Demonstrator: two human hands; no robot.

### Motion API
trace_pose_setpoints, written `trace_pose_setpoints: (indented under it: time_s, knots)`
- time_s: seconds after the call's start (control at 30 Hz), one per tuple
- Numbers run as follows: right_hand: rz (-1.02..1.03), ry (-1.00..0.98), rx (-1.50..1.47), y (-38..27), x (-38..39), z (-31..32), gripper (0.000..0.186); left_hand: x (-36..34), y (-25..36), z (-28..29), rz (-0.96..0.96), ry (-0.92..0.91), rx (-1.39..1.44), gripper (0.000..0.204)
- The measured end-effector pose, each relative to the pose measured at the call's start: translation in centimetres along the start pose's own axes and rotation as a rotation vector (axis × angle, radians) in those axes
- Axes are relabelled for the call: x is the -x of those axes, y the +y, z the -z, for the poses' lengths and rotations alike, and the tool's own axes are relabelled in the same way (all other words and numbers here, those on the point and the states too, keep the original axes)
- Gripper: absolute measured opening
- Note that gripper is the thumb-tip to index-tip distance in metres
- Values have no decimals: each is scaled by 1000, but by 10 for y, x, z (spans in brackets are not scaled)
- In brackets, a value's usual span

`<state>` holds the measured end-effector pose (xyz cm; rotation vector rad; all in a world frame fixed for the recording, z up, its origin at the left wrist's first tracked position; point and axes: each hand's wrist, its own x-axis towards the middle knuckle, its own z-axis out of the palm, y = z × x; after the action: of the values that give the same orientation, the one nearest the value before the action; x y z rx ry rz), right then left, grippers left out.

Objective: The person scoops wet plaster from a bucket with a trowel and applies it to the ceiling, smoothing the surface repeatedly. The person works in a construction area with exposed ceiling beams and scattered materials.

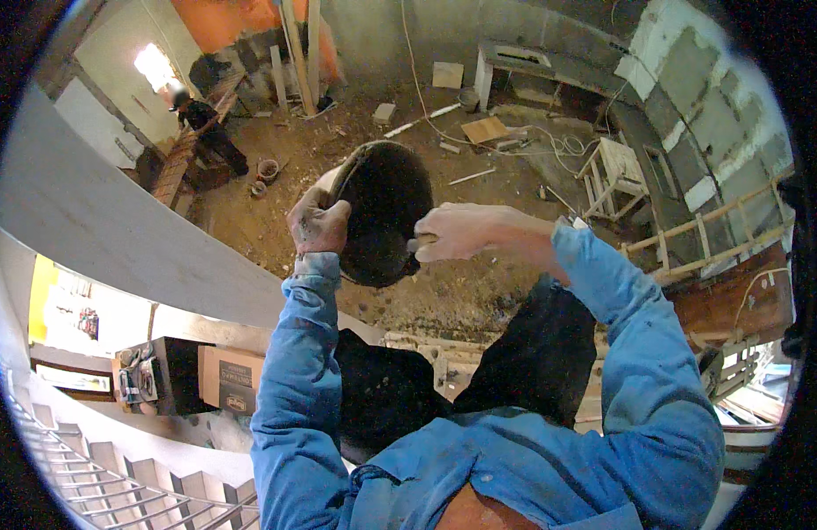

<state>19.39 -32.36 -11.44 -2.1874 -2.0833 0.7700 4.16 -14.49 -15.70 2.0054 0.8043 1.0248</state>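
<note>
A dark round bucket point(380, 205) is held out in front of me, over the lower floor. My left hand point(318, 221) is closed on its left rim, the thumb toward the inside. My right hand point(439, 231) is closed at the right side of the bucket on a small greyish thing point(416, 244), possibly a tool's handle; I cannot make out what it is. The inside of the bucket is too dark to see its contents.
A co-worker point(205, 132) bends beside planks at back left. Below lie a dirt floor point(329, 132) with buckets and boards, a wooden stool point(613, 177) and a wooden ladder point(709, 238). A curved white ledge point(117, 212) runs left, above stairs point(125, 477) with railings.
</note>
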Motion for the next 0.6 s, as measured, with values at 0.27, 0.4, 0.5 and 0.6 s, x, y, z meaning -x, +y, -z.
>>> trace_pose_setpoints:
  time_s: [0.27,0.4,0.5,0.6]
  knots:
    - [-29,150,-112,37,50,46,46,-15,-37,4,194,40,-102,30]
    - [203,421,86,31,69,99,51,-15,-60,-14,23,-8,-155,24]
    - [190,389,-2,10,91,154,58,-4,-70,-29,-241,28,-84,20]
    - [224,638,272,-28,116,212,45,2,-78,-39,-82,-277,365,18]
